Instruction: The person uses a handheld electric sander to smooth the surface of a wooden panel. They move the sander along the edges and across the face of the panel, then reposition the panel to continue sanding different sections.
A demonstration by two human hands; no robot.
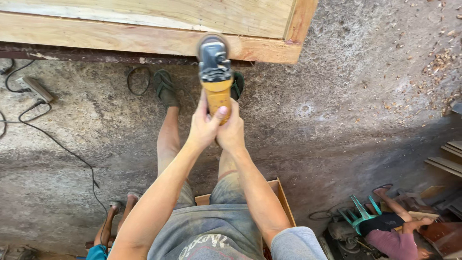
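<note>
I see both hands, left hand and right hand, clamped around the yellow angle grinder; its disc at the wooden panel's edge could kick back toward my sandalled feet.

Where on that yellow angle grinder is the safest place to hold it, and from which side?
Probably the long yellow body of the angle grinder, taken from the rear end nearest the person. It is narrow enough to wrap, and the grey head with its disc points away, at the wooden panel. The left hand and right hand both clasp it there.
</note>
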